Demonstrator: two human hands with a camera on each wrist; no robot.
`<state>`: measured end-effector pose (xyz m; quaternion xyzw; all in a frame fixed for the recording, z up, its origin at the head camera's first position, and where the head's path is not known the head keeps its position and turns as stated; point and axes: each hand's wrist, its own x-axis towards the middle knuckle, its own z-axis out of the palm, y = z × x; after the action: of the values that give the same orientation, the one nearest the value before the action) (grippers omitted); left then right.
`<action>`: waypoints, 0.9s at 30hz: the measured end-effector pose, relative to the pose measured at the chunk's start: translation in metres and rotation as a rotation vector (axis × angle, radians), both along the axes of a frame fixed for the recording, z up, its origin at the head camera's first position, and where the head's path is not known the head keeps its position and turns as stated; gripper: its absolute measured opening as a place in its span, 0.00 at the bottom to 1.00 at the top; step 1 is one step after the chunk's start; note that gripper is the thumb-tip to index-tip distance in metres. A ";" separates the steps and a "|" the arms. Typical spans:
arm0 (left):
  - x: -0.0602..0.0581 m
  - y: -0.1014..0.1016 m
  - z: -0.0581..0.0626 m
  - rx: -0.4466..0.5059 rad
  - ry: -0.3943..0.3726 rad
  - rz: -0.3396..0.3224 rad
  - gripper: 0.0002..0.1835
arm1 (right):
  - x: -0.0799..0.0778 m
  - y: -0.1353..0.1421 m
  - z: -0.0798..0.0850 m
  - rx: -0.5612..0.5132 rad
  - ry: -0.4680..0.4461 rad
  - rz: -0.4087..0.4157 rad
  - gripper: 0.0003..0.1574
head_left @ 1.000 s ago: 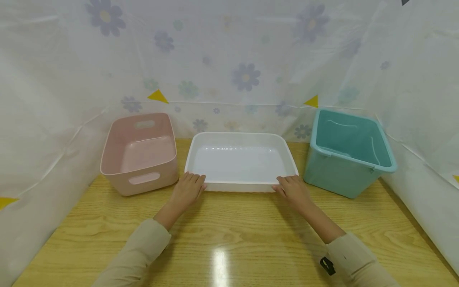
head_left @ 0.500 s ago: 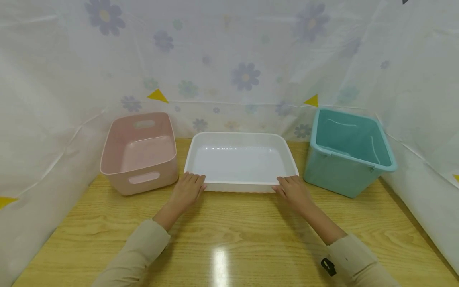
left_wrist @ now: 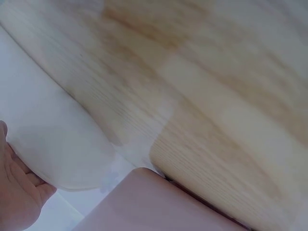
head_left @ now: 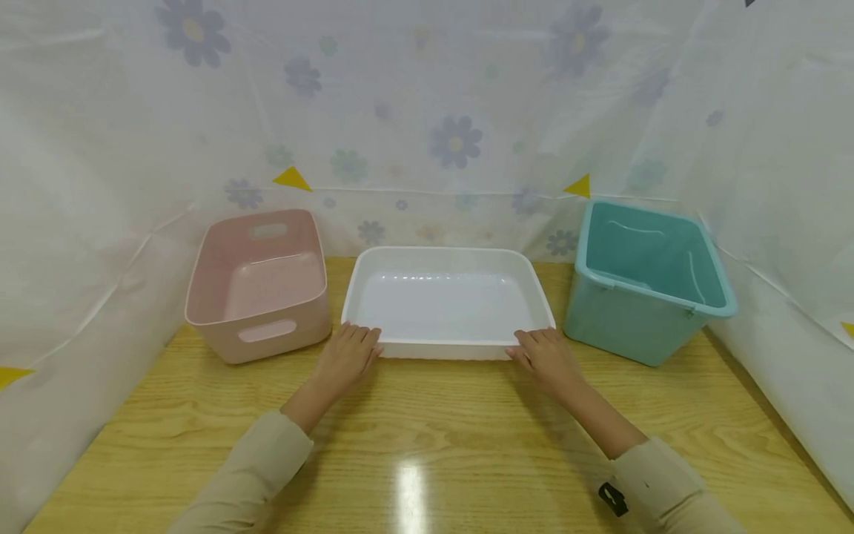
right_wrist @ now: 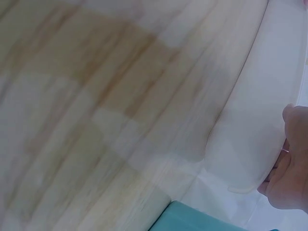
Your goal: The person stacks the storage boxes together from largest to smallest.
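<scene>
A shallow white tray [head_left: 447, 304] with a rounded rim stands on the wooden table, in the middle of the head view. At its near left corner the left hand [head_left: 345, 357] grips the rim, fingers over the edge and thumb against the front wall. The right hand [head_left: 547, 360] holds the near right corner in the same way. Both wrist views show the tray's outer wall from the side, with the left hand [left_wrist: 21, 192] and the right hand [right_wrist: 291, 163] at its rim. Nothing is seen inside the tray.
A pink bin [head_left: 267, 332] with handle holes stands left of the tray, close to the left hand. On the right is a deeper teal bin [head_left: 627, 319]. Behind them hangs a flowered white sheet [head_left: 427, 111] with yellow triangles. The wooden table [head_left: 440, 437] extends toward the person.
Hardly anything differs. The tray and both hands appear a touch nearer to the person, while both bins stand where they were.
</scene>
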<state>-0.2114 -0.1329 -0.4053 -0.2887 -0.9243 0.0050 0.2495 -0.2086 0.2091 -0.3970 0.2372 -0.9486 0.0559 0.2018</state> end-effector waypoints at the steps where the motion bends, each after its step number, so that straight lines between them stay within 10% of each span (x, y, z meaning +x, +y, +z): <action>1: 0.000 0.000 0.000 -0.005 0.002 -0.001 0.16 | 0.000 0.000 0.000 0.002 0.002 0.000 0.20; 27: 0.008 0.000 0.003 -0.024 0.022 -0.008 0.16 | 0.007 0.000 0.001 -0.010 0.010 0.002 0.21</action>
<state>-0.2033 -0.1329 -0.4022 -0.2955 -0.9202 0.0181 0.2560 -0.2021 0.2089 -0.3963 0.2376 -0.9470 0.0596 0.2077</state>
